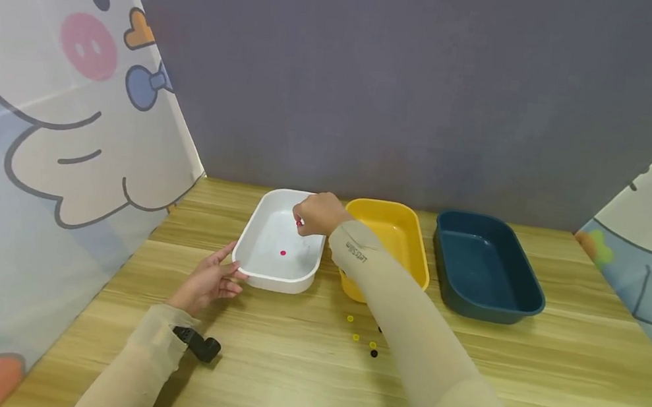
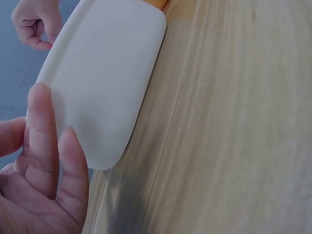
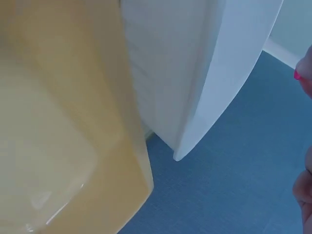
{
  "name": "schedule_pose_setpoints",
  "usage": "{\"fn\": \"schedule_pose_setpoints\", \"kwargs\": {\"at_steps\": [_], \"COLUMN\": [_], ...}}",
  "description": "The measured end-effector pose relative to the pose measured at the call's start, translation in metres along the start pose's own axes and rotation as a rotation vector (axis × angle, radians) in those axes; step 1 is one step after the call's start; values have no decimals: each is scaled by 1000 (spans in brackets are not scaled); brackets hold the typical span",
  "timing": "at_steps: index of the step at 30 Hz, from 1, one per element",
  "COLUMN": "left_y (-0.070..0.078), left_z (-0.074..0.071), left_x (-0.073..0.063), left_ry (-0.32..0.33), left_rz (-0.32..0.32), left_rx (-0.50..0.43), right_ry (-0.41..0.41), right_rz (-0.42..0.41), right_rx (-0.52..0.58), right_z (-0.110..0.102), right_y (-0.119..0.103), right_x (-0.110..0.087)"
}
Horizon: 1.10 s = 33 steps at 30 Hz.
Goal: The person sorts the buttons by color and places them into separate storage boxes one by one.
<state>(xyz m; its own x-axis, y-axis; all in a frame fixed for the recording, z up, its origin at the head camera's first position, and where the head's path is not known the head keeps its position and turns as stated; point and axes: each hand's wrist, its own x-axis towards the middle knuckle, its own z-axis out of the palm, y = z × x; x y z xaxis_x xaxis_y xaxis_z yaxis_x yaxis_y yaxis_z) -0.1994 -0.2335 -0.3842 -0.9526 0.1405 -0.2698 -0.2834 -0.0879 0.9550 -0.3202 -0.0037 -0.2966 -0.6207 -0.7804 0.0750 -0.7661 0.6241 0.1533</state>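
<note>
The right hand pinched one red button above the white tray, toward its right edge; a second red button lay below, nearer the front edge. The left hand, fingers rather straight, touched the front left corner.

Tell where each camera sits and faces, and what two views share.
Head: head-worn, facing forward and down at white tray, yellow tray, blue tray; left hand, right hand, sleeves show.
Left wrist: worn there, facing the white tray's outer wall; both hands show.
Right wrist: worn there, facing yellow and white trays; some fingers show.
Wrist views share the white tray.
</note>
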Motion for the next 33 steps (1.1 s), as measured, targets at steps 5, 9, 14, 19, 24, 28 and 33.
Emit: {"fn": "schedule_pose_setpoints", "kwargs": {"at_steps": [5, 9, 14, 19, 24, 28, 33], "left_y": [0, -2, -2, 0, 2, 2, 2], "left_z": [2, 4, 6, 5, 5, 5, 3], "left_x": [-1, -1, -1, -2, 0, 1, 1], "left_ry": [3, 22, 37, 40, 32, 34, 37], "left_rz": [-11, -16, -19, -12, 0, -8, -6], "left_rx": [17, 39, 53, 49, 55, 63, 72], "right_ry": [-6, 13, -7, -23, -47, -85, -92], "right_rz": [9, 10, 5, -9, 20, 2, -21], "right_rx": [1, 9, 28, 38, 20, 48, 73], "right_z": [2, 6, 10, 9, 7, 4, -3], "right_y": [4, 7, 7, 4, 4, 1, -4], "right_x": [4, 9, 16, 18, 16, 13, 7]}}
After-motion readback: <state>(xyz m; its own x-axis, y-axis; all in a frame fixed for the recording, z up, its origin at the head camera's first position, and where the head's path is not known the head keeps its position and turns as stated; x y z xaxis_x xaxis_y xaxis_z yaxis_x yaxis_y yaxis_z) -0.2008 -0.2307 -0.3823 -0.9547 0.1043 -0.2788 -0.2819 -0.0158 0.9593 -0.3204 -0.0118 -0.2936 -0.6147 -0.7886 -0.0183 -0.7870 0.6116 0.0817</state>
